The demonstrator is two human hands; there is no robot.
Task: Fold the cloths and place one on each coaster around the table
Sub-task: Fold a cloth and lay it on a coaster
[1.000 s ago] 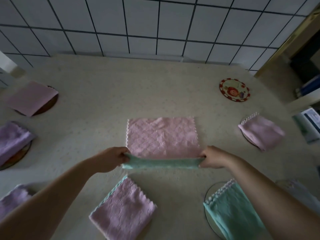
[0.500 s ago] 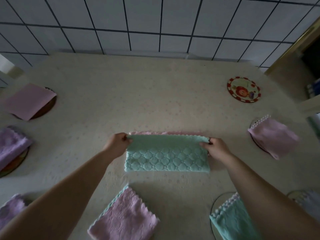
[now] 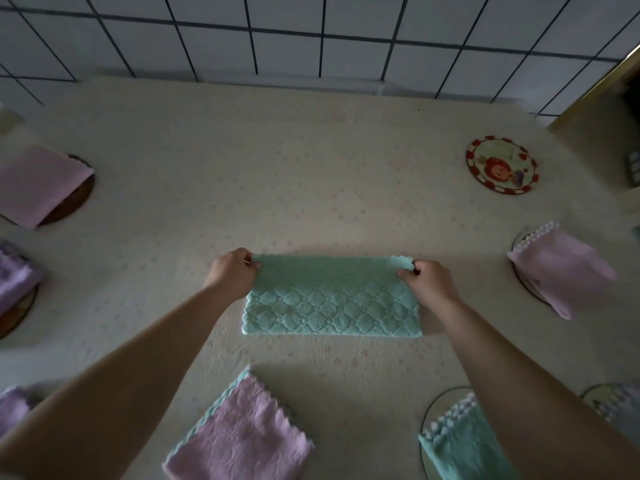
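The green cloth (image 3: 330, 299) lies folded in half near the middle of the bench (image 3: 311, 168), a long rectangle with its quilted diamond pattern facing up and its fold along the near edge. The left hand (image 3: 232, 273) pinches the far left corner of it, fingers curled over the scalloped edge, and the right hand (image 3: 429, 282) pinches the far right corner the same way, so both hands grip the cloth at its far edge while the rest of it rests flat on the bench. Well apart at the far right sits a bare coaster (image 3: 502, 165), round, with a red-and-white rim and a cartoon picture in its middle. Nearer on the right, a folded pink cloth (image 3: 561, 268) with a white trimmed edge lies on a coaster that shows only as a dark rim beneath it. At the far left, another pink cloth (image 3: 38, 185) lies across a dark brown coaster (image 3: 74, 199). Below it a purple cloth (image 3: 15, 275) covers a coaster at the left edge, and what seems to be one more purple cloth shows blurred in the lower left corner. Close to the person, a folded pink cloth with a green edge (image 3: 239, 434) lies on the bench, and to its right a folded green cloth with white trim (image 3: 457, 445) rests on a pale round coaster (image 3: 440, 407), partly hidden by the right forearm.
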